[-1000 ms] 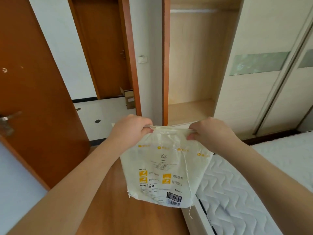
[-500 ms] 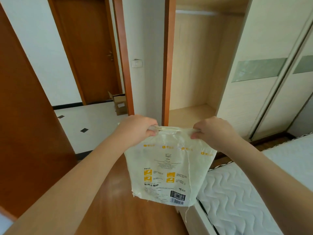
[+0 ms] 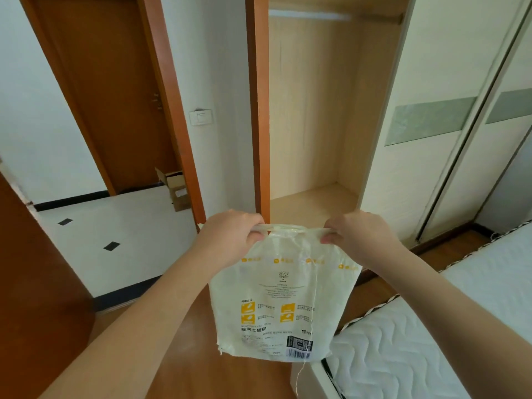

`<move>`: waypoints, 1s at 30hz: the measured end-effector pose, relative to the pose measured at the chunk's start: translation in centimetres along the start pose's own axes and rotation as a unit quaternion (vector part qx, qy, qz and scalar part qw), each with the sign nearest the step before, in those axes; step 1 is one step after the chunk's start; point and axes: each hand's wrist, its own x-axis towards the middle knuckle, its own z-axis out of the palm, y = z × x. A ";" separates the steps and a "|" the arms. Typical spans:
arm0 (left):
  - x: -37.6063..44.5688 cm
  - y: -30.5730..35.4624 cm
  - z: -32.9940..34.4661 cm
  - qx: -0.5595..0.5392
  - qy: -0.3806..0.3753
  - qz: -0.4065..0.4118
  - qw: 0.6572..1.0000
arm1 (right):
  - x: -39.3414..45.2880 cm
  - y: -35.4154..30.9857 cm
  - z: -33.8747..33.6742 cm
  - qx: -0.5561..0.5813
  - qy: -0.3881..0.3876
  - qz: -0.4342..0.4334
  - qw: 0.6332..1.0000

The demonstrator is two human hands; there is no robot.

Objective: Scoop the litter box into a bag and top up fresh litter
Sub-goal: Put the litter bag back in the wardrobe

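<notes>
Hanging in mid-air above the wooden floor (image 3: 187, 355), the cream litter bag (image 3: 276, 306) is held up by its top edge. Left hand (image 3: 230, 240) and right hand (image 3: 357, 237) each have fingers curled tight round a top corner. A white quilted mattress (image 3: 431, 341) lies at right; an open wardrobe (image 3: 311, 110) stands behind.

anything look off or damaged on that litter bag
The litter bag, held by the left hand and right hand, has a frayed lower left corner and loose threads hanging from its bottom edge. No litter is spilling.
</notes>
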 end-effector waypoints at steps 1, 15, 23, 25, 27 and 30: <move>1.5 -0.3 0.5 -0.002 -0.007 0.001 1.000 | 1.1 0.8 0.5 0.001 0.002 -0.001 1.000; 18.2 -3.7 4.9 -0.022 -0.099 -0.005 0.995 | 14.6 9.3 3.5 0.062 -0.021 0.020 0.998; 26.2 -8.4 7.0 -0.072 -0.086 0.024 0.993 | 21.8 10.3 4.2 0.053 -0.020 0.065 0.996; 28.3 -9.7 7.5 -0.089 -0.090 0.041 0.991 | 23.5 10.5 4.0 0.044 -0.040 0.081 0.995; 30.3 -10.8 7.8 -0.100 -0.094 0.065 0.988 | 25.1 10.7 4.0 0.042 -0.056 0.098 0.993; 33.1 -11.9 7.7 -0.131 -0.112 0.098 0.980 | 27.1 11.1 4.0 0.051 -0.057 0.132 0.988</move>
